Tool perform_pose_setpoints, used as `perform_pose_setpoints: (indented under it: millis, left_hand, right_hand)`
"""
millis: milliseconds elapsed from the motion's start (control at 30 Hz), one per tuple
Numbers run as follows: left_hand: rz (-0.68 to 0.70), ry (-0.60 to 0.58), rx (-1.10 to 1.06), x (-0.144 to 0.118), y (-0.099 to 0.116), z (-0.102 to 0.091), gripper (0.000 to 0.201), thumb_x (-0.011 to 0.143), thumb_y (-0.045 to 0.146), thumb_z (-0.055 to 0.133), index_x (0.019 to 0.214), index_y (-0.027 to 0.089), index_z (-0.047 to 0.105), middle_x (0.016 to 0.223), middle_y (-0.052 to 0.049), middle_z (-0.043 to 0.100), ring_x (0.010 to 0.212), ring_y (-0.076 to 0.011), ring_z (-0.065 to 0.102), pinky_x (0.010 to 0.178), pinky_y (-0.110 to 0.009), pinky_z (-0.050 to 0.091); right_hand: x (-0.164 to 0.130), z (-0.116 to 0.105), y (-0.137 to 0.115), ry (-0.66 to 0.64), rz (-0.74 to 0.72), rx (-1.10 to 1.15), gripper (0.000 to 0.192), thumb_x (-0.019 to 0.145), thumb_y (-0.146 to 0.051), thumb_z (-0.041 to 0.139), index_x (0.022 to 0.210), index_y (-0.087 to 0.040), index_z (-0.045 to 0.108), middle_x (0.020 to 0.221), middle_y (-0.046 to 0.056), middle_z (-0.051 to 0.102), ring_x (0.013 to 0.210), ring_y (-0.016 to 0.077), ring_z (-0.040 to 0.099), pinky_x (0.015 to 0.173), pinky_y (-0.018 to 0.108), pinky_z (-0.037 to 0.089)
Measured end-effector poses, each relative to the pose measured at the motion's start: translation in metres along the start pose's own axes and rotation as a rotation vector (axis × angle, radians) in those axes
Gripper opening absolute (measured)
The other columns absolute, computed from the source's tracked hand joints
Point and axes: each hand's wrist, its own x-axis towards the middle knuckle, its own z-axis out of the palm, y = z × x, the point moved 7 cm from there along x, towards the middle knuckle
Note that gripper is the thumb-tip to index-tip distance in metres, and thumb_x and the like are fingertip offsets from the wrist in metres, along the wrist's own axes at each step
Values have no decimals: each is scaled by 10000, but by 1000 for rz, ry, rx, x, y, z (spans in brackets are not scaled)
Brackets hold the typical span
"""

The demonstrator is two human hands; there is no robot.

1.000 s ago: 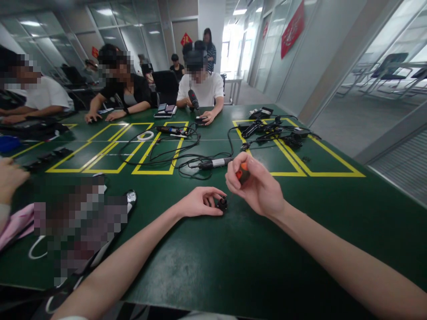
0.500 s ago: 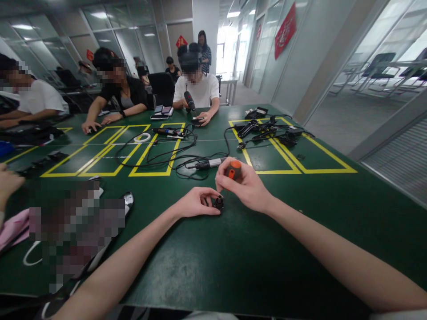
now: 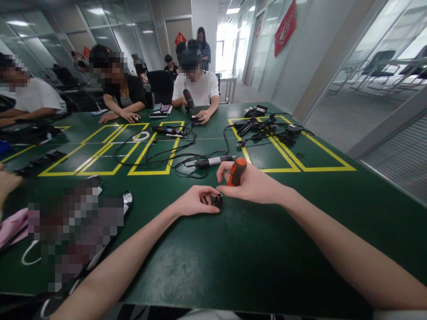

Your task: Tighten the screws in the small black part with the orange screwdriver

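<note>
Currently, the left hand (image 3: 195,201) has thumb and forefinger closed on a small black cylindrical part (image 3: 218,201), which sits low at the green tabletop (image 3: 200,258). The right hand (image 3: 258,181) is closed around an orange-and-dark screwdriver handle (image 3: 238,171), just up and right of the part; handle leans slightly, shaft and tip hidden, so contact with the part cannot be told.

Judgement: good practice is to brace the part from both sides, fingertips low and clear of the driver's line, set the handle in line with the part's axis, then press lightly before turning, as a round body could roll or twist.

Room: the silver-and-black corded tool (image 3: 213,162) lies just beyond the right fingers, its black cable (image 3: 160,162) looping left; elbow room is best on the near and right sides. Near table edge (image 3: 190,307) well apart from the part.
</note>
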Motion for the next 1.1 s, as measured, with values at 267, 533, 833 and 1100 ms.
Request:
perform_pose_setpoints:
  millis: [267,533,833,1100]
  left_hand:
    - [-18,1,-7,0,-1,-1,456,660,304,886,1051,124,738,797,-3,709,638,-85,590,607,-204,463]
    - [-13,3,0,-1,-1,-1,475,656,313,885,1066,124,736,777,12,692,635,-85,585,607,-207,460]
    - [-12,1,-2,0,0,0,446,660,304,882,1037,122,729,786,7,692,632,-83,585,605,-208,466]
    - [-13,3,-1,0,-3,-1,475,662,315,891,1069,127,734,800,2,697,646,-89,594,626,-216,481]
  right_hand:
    - [1,2,0,-48,2,37,181,749,-135,658,888,-201,562,688,-69,493,571,100,429,559,257,373]
    - [1,2,2,-65,14,20,246,716,-140,664,944,-189,588,774,-34,559,651,127,492,610,271,423]
    - [-1,6,5,-56,9,-1,121,759,-166,654,840,-205,574,690,-49,540,610,120,476,586,261,399]
    - [-2,2,2,-46,12,-42,167,741,-157,660,876,-208,578,701,-57,511,599,115,450,586,266,384]
